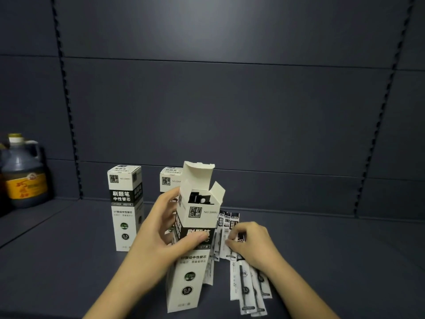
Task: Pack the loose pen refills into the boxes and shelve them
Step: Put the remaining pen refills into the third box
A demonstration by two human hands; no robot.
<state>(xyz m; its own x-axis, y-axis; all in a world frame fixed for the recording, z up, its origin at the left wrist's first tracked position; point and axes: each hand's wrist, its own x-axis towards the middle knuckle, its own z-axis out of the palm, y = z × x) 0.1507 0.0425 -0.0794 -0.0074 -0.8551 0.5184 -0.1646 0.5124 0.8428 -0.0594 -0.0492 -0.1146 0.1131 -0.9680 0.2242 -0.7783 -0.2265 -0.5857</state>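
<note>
The open box stands upright at 6 o'clock on the dark shelf, leaning slightly left. Its top flap is raised, and a side flap stands out at the 2 o'clock corner of the mouth. Dark contents show inside the opening.

The left hand grips the open box at mid-height. The thumb lies across the front face and the fingers wrap around the left side.

The right hand is at 3 o'clock of the open box, just beside it. Its curled fingers pinch the upper end of one packet from the refills. The refills are loose flat packets fanned on the shelf, running from behind the right hand down to 5 o'clock. More packet tops show at 12 o'clock of the right hand, against the open box.

A closed box stands upright at 9 o'clock of the open box, apart from it. A rear box stands behind the left hand, mostly hidden.

A dark bottle with an orange label stands at the far 9 o'clock edge. The back panel is dark, with slotted uprights.
</note>
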